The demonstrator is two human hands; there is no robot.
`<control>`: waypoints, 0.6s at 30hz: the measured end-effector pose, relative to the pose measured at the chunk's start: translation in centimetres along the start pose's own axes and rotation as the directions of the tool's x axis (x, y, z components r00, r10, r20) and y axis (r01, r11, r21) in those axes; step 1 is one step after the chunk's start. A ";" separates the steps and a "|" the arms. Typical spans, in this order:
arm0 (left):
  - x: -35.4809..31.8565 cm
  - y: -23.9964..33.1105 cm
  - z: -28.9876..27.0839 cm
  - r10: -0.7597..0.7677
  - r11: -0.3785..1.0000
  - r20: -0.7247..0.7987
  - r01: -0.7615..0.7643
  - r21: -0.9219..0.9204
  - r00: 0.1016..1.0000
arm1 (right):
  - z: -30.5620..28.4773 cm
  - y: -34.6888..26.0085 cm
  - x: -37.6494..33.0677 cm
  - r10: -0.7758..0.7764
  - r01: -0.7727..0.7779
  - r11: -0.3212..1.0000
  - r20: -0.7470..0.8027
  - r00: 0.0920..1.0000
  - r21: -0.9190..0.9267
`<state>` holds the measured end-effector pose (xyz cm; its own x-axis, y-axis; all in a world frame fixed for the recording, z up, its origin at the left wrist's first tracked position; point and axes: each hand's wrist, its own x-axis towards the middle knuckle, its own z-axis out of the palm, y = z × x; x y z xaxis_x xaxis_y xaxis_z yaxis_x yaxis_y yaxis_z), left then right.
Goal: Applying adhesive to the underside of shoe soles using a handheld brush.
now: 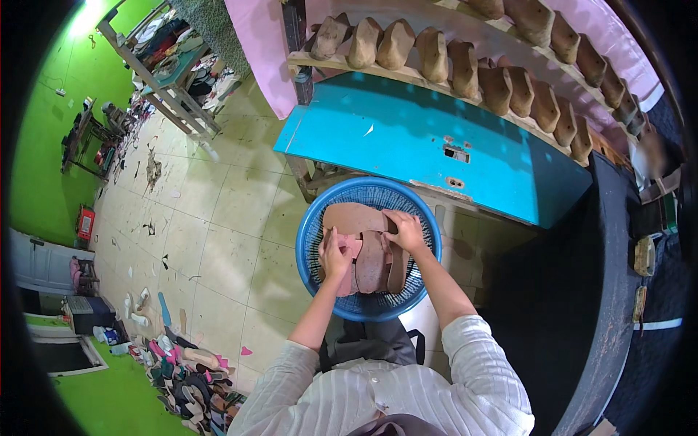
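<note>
A round blue plastic basket [310, 281] sits in front of me, with several brown shoe sole pieces [373, 263] lying in it. One broad brown piece [354, 217] spans the far part of the pile. My left hand [334, 257] is at the pile's left side, its fingers closed on a small pinkish piece [351, 245]. Over on the right, my right hand [405, 232] rests on the brown pieces, thumb and fingers spread apart. The undersides of the pieces are hidden.
Beyond the basket stands a turquoise table [371, 127] with a cut-out hole. Above it, wooden shoe lasts [434, 54] line shelves. A black surface [549, 283] is at right. Scraps litter the tiled floor [218, 218]; a heap of shoe parts [193, 378] lies lower left.
</note>
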<state>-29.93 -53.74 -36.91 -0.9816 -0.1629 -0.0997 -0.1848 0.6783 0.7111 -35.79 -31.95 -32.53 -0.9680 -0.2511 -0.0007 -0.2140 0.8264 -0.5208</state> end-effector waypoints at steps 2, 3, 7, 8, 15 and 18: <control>0.0 1.4 0.5 -0.072 0.994 0.032 0.069 0.087 0.997 | 1.2 1.3 0.4 0.017 -0.016 0.999 0.015 1.000 -0.032; 0.1 1.6 0.6 -0.143 0.975 0.045 0.133 0.176 0.989 | 1.7 1.6 0.8 0.022 -0.021 0.998 0.025 0.999 -0.061; 0.5 1.8 0.4 -0.110 0.962 0.027 0.099 0.255 0.994 | 2.8 2.3 2.2 -0.003 0.007 0.997 0.050 0.999 -0.076; 0.5 2.1 0.5 -0.128 0.955 0.039 0.112 0.275 0.991 | 3.0 2.7 2.4 0.002 0.002 0.997 0.068 0.998 -0.071; -0.1 3.3 -0.5 -0.075 0.956 -0.005 0.073 0.285 0.997 | 2.1 2.0 2.0 -0.050 0.051 0.997 0.009 0.999 -0.063; -1.3 4.6 -2.0 0.123 0.950 -0.080 -0.094 0.297 0.989 | 0.3 0.3 0.5 -0.156 0.145 0.987 -0.200 0.967 -0.069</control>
<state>-29.40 -51.83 -32.16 -0.9899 -0.1349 0.0440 -0.0977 0.8726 0.4785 -36.36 -31.93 -32.92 -0.9292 -0.2708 0.2517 -0.3606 0.8140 -0.4555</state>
